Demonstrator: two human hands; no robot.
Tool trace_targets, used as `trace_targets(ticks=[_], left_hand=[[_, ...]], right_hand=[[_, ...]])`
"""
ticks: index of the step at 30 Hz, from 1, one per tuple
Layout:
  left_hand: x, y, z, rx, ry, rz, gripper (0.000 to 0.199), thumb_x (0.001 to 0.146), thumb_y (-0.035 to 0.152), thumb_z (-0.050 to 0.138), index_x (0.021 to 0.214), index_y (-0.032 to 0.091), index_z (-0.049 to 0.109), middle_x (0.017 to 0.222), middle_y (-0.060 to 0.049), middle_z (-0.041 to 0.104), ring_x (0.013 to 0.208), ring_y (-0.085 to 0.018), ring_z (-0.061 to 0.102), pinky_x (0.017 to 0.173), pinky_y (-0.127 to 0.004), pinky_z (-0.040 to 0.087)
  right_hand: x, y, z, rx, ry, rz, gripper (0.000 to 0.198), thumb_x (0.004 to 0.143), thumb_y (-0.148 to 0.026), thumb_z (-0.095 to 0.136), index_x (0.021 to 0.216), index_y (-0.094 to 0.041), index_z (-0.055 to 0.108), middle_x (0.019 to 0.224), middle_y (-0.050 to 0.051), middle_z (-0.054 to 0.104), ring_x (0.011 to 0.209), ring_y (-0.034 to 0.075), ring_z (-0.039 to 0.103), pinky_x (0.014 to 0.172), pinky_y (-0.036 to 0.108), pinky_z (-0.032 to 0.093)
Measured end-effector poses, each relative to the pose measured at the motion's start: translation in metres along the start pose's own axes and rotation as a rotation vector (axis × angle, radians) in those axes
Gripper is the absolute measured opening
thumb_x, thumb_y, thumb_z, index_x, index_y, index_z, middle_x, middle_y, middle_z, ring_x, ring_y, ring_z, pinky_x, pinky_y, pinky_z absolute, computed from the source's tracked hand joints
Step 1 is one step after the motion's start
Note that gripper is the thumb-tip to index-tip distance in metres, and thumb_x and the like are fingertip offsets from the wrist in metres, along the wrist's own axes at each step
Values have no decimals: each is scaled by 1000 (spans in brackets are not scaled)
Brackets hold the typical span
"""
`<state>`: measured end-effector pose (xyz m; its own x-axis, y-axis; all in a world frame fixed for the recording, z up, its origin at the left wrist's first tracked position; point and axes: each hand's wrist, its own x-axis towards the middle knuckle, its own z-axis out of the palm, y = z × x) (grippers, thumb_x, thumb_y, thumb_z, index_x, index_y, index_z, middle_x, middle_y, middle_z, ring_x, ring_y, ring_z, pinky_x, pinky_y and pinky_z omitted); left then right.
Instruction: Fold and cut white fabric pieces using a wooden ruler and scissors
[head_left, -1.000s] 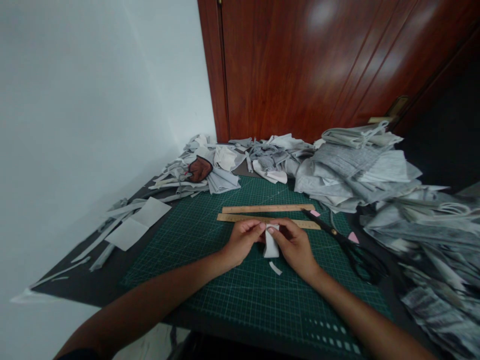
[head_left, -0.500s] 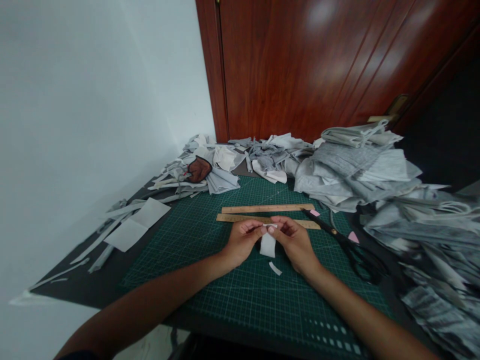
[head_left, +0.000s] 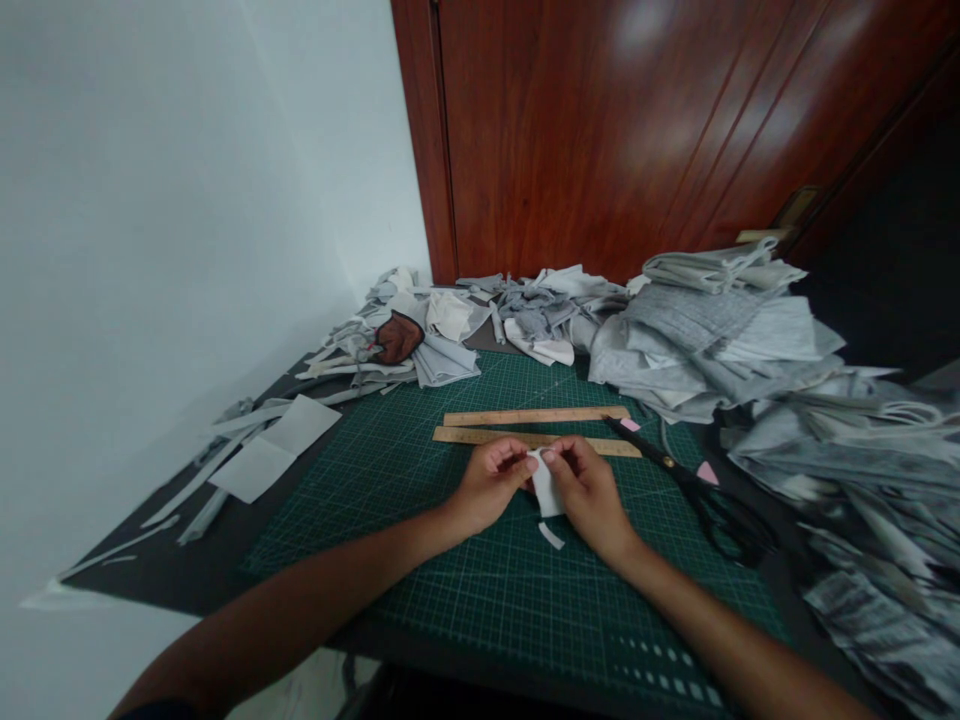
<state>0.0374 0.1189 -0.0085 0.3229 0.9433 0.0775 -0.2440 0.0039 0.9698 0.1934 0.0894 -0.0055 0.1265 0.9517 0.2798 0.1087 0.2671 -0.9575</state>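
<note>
Between my two hands is a small piece of white fabric (head_left: 549,492), pinched along its far edge and hanging down toward me. My left hand (head_left: 491,485) grips its left corner between thumb and fingers. The right corner is closed in my right hand (head_left: 592,490), thumb on top. Just below the fabric, a short white scrap (head_left: 551,537) lies on the green cutting mat (head_left: 465,600). Beyond my fingers lie two wooden rulers, the nearer ruler (head_left: 615,447) partly behind my hands and the farther ruler (head_left: 536,415) in full view.
Black scissors (head_left: 686,480) rest right of my right hand, with pink chalk pieces (head_left: 706,473) beside them. Grey fabric is heaped (head_left: 712,340) at the right. Scraps (head_left: 450,318) line the back, and white squares (head_left: 274,448) lie left. A wooden door (head_left: 600,130) stands behind.
The white fabric has shifted slightly right and tilted, its lower end swinging to the right. My fingers have moved a little along its top edge. The scissors and rulers stay put.
</note>
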Motion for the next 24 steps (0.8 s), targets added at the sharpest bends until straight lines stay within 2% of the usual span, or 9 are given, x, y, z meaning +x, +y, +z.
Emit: trace_targets(ticks=[3, 5, 8, 11, 15, 19, 24], left_hand=[[-1, 3, 2, -5, -40, -35, 45, 71, 52, 87, 86, 14, 70, 82, -4, 70, 73, -16, 65, 66, -27, 54], [-1, 3, 2, 4, -47, -50, 44, 72, 53, 86, 82, 13, 70, 77, -3, 69, 68, -15, 64, 64, -26, 53], [-1, 2, 2, 17, -1, -21, 43, 72, 53, 86, 72, 15, 65, 67, -1, 66, 62, -14, 61, 59, -25, 51], [1, 2, -1, 17, 65, 22, 43, 75, 53, 84, 71, 16, 63, 66, -1, 66, 58, -13, 60, 56, -24, 50], [4, 7, -6, 32, 128, 70, 44, 76, 55, 82, 71, 17, 61, 61, 1, 64, 52, -12, 59, 51, -22, 48], [7, 14, -10, 33, 153, 83, 47, 77, 59, 81, 73, 16, 61, 62, -1, 67, 51, -12, 62, 52, -22, 51], [10, 16, -11, -7, 190, 107, 48, 74, 58, 84, 76, 16, 62, 70, 0, 68, 62, -14, 67, 61, -26, 58]], right_hand=[[-2, -2, 0, -40, -13, -35, 21, 93, -44, 66, 86, -24, 65, 75, 0, 68, 67, 18, 60, 60, 30, 46], [-2, -2, 1, -30, -21, -34, 22, 92, -45, 67, 84, -24, 65, 75, 1, 68, 67, 19, 61, 61, 30, 48], [-2, -2, 4, 73, -37, 15, 24, 89, -48, 70, 91, -24, 65, 77, 0, 69, 68, 19, 63, 60, 30, 50], [-1, -2, 6, 159, -130, 89, 34, 83, -47, 78, 106, -25, 65, 82, 0, 71, 71, 20, 67, 63, 32, 53], [0, -1, 6, 96, -249, 138, 26, 80, -47, 81, 84, -22, 72, 71, 0, 72, 61, 18, 62, 59, 30, 49], [2, -2, 4, 163, -183, 220, 30, 75, -50, 83, 73, -21, 74, 63, 1, 72, 57, 16, 60, 60, 30, 48], [1, -4, 6, 259, -73, 299, 32, 67, -49, 90, 74, -20, 78, 64, 2, 74, 59, 17, 61, 62, 31, 49]])
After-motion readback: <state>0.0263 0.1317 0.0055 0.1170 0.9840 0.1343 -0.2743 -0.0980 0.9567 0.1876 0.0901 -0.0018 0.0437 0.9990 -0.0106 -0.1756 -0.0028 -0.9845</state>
